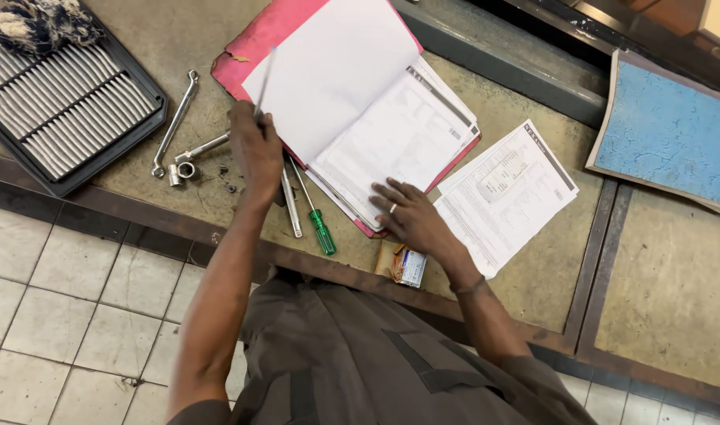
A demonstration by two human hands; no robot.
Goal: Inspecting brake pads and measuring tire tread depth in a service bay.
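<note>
A: What's the biggest thing here?

B: The worn, speckled concrete workbench (533,275), edged in rusty metal. On its far left lies a rectangular black-framed air filter with white pleated paper (64,106), and a shaggy dark and cream rag (37,22) rests on its far corner. At the far right sits a flat board with a mottled blue face (671,130).

A: And the paperwork?

B: An open pink card folder (253,43) holds a stack of thin white printed forms (399,145), smooth and flat. 1 loose printed sheet (505,193) lies just right of the folder.

A: Tools?

B: A long bent chrome socket wrench (175,118) lies left of the folder, with a short chrome socket bar (198,149) beside it. Nearer are a slim screwdriver with a translucent green handle (322,230) and a plain steel rod (290,206). A small crumpled cardboard packet (403,264) sits at the near edge.

A: The hands?

B: The left hand (256,149) is raised, arm stretched far, fingers pinched narrowly on the left edge of 1 blank white page (328,71), lifting it off the stack. The right hand (411,216) lies flat, palm down, fingers spread wide on the near right part of the forms, gripping nothing; 1 finger wears a pale ring.
</note>
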